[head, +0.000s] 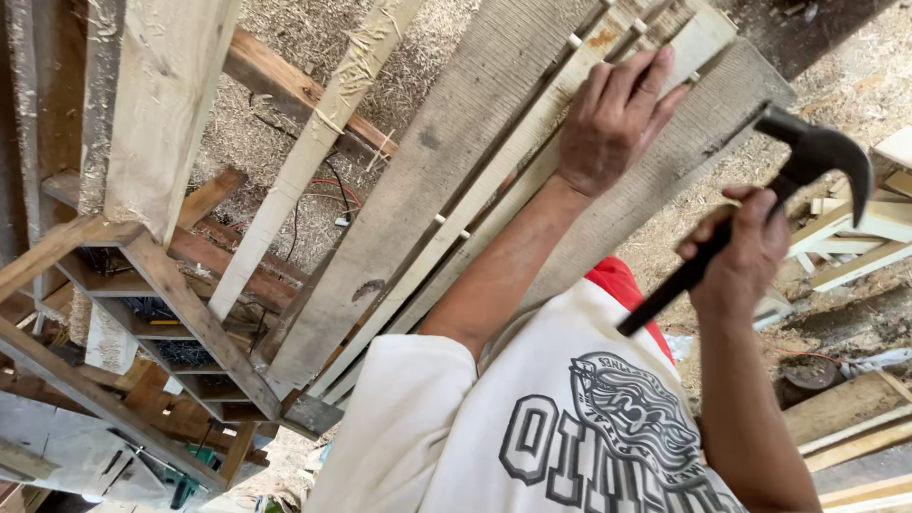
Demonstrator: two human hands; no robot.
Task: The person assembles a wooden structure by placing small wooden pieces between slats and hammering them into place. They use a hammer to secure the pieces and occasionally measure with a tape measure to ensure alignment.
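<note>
head view: my right hand (746,252) is at 3 o'clock, its fingers wrapped tight round the black handle of a claw hammer (760,204), gripped about mid-handle, head up toward 2 o'clock and clear of the wood. the hammer looks head-heavy and rigid with a smooth handle, so a grip lower down would probably swing better. my left hand (613,119) is at 1 o'clock, fingers flat and pressing on a pale thin slat (532,142), not curled round it. the slat lies between grey weathered planks (427,180) and looks light, stiff, splintery and likely to split. rough frame timbers (161,104) are at 10 o'clock, over a sawdust-covered floor (285,66).
</note>
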